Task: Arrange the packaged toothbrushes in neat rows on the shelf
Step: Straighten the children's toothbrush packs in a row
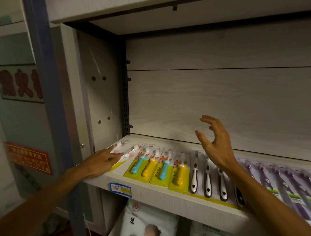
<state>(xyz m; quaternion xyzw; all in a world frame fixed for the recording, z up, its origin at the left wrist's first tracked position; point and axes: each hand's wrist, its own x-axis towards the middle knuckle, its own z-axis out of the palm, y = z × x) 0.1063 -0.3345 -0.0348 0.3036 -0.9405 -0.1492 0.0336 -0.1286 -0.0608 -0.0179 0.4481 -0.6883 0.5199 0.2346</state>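
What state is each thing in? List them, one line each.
Left hand: fingers straight, resting on the pink pack.
Right hand: raised above the shelf, fingers loosely curled, holding nothing.
Pink pack: flat, skewed at the shelf's left end.
Yellow packs: flat, side by side.
Black-white brushes: flat, in a row.
Purple packs: flat, overlapping.
Shelf: price tag on its front edge.

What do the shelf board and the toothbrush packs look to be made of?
The shelf board looks like laminated wood board: pale printed grain, matt finish. The toothbrush packs appear to be clear plastic blisters on printed card: glossy highlights over yellow-green backing. Whether the card is paper or plastic cannot be told.
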